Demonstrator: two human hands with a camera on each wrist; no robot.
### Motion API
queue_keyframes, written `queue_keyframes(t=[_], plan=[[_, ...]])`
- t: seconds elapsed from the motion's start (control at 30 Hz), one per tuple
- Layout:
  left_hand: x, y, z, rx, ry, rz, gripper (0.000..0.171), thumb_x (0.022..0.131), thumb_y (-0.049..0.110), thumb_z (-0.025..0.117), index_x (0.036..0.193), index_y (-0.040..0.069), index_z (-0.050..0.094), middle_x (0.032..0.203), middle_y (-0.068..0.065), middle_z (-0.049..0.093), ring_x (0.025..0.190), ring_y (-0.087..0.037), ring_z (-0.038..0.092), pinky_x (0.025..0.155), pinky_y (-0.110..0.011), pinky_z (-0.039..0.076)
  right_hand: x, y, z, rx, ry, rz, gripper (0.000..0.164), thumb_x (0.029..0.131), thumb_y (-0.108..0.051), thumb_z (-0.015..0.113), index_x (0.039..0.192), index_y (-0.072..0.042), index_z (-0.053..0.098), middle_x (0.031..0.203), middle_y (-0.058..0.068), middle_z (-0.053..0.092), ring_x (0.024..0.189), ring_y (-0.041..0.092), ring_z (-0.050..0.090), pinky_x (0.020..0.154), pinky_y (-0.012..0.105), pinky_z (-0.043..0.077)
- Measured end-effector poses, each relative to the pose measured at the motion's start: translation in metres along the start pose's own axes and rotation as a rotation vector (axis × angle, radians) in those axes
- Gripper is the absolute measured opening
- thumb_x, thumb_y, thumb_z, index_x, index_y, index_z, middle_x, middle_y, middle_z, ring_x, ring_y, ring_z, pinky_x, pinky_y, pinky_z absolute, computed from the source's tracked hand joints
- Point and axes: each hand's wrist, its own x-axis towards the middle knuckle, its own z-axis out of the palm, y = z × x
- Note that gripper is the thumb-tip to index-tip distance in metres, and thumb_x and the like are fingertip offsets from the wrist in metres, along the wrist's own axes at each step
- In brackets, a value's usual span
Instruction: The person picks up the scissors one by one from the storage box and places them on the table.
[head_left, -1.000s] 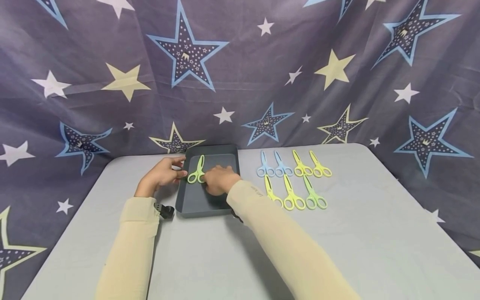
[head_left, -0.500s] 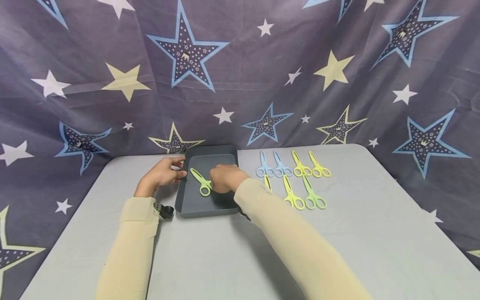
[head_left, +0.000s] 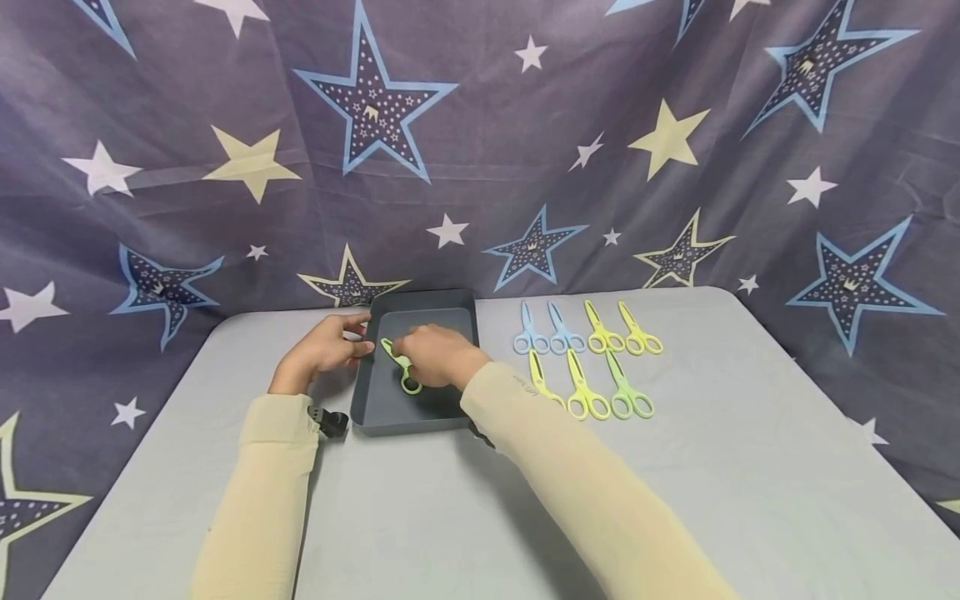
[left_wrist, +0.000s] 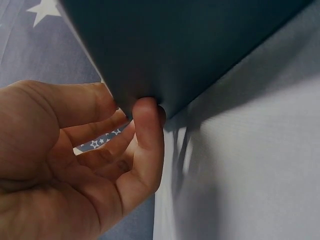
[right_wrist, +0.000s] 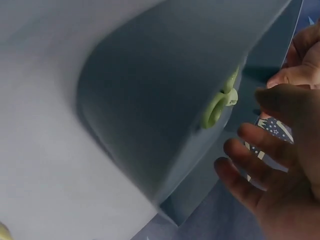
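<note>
Light-green scissors [head_left: 410, 385] lie in the dark grey tray [head_left: 416, 427], their tip toward the tray's back left. My right hand [head_left: 437, 354] is over them and covers part of the handles in the head view. The right wrist view shows the same scissors [right_wrist: 215, 112] past the tray wall, beside my right hand [right_wrist: 275, 165], whose fingers are apart and lightly bent. My left hand [head_left: 324, 346] holds the tray's left edge. Up close, the left hand [left_wrist: 100, 150] has a fingertip pressed to the tray's outer wall [left_wrist: 150, 50] and its thumb at the rim.
Right of the tray, several scissors lie in two rows on the grey table [head_left: 720, 467]: blue scissors [head_left: 529, 337] and yellow scissors [head_left: 603, 337] behind, yellow scissors [head_left: 587, 400] and green scissors [head_left: 630, 400] in front. A star-patterned curtain [head_left: 480, 150] hangs behind the table.
The green scissors in the tray have turned so their tip points to the back left. My right hand drew back to the right, then came left over the handles. The left hand stays put.
</note>
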Motion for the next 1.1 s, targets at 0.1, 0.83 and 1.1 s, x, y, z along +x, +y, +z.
queue_keyframes(t=[0.1, 0.83, 1.1], plan=[[0.0, 0.001, 0.0, 0.001, -0.003, -0.002, 0.067, 0.099, 0.004, 0.064, 0.157, -0.005, 0.033, 0.14, -0.035, 0.05, 0.081, -0.017, 0.068, 0.068, -0.025, 0.058, 0.001, -0.002, 0.003, 0.02, -0.041, 0.011, 0.046, 0.098, -0.021, 0.07, 0.143, -0.025, 0.062, 0.139, 0.002, 0.063, 0.126, 0.022, 0.059, 0.108, 0.037, 0.048], [0.001, -0.001, -0.001, -0.001, -0.001, -0.002, 0.067, 0.099, 0.004, 0.064, 0.157, -0.005, 0.032, 0.141, -0.035, 0.05, 0.079, -0.016, 0.068, 0.069, -0.026, 0.059, -0.004, -0.006, 0.014, 0.033, -0.09, 0.032, 0.023, 0.091, -0.009, 0.07, 0.111, -0.021, 0.073, 0.107, -0.002, 0.068, 0.091, 0.014, 0.06, 0.08, 0.03, 0.053], [0.002, -0.002, 0.0, -0.017, -0.004, -0.003, 0.068, 0.099, 0.003, 0.064, 0.157, -0.005, 0.032, 0.141, -0.035, 0.049, 0.081, -0.017, 0.067, 0.071, -0.027, 0.06, -0.003, -0.007, 0.019, -0.009, -0.076, 0.034, 0.011, 0.096, -0.012, 0.067, 0.095, -0.023, 0.068, 0.101, -0.002, 0.059, 0.089, 0.016, 0.056, 0.077, 0.03, 0.05]])
